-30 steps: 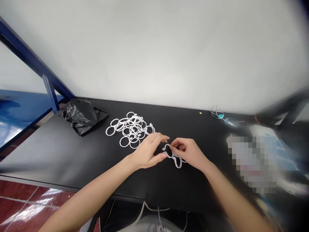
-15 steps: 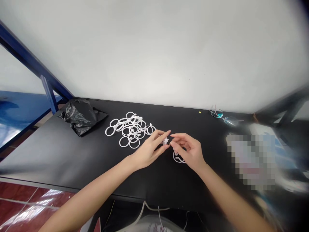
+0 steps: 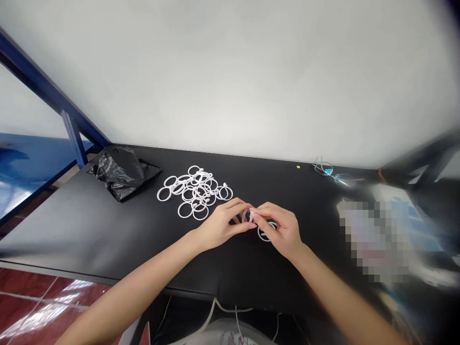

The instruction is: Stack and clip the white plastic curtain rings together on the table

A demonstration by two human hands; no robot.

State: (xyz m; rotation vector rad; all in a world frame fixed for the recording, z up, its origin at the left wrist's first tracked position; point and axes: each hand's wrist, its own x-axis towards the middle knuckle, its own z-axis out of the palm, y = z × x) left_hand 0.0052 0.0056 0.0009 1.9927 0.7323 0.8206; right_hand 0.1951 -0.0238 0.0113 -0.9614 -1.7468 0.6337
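My left hand (image 3: 221, 224) and my right hand (image 3: 280, 227) meet over the middle of the black table (image 3: 89, 235). Together their fingertips pinch a small white plastic ring (image 3: 247, 216). A second white ring (image 3: 265, 233) lies on the table under my right hand's fingers, partly hidden. A pile of several white rings (image 3: 196, 191) lies just beyond my left hand, apart from it.
A crumpled black plastic bag (image 3: 120, 172) lies at the table's far left. A pair of glasses (image 3: 332, 173) rests by the white wall at the far right. A blurred patch covers the right side. Blue metal framing (image 3: 74, 136) stands to the left.
My hands drew apart a little with fingers stretched out, then closed together again on the small ring. The other ring stayed on the table under my right hand.
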